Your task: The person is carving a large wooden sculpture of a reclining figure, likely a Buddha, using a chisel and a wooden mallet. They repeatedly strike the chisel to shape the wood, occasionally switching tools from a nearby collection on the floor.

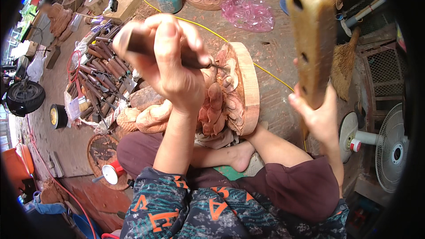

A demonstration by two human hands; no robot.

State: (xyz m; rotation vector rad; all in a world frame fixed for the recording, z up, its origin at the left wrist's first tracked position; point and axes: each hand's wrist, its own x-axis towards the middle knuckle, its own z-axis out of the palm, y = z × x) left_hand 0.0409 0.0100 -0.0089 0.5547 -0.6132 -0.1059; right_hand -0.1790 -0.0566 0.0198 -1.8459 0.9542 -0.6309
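While seated — left hand (170, 64): one chisel (177, 55) | right hand (316, 117): one mallet (312, 44)

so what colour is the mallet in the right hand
Golden-brown wood; the mallet in the right hand shows best in the head view.

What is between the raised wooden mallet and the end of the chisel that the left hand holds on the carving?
Nothing visible. The right hand holds the wooden mallet raised to the right. The left hand grips the chisel, its tip on the wood carving. The chisel's butt end is hidden inside the left hand's fingers.
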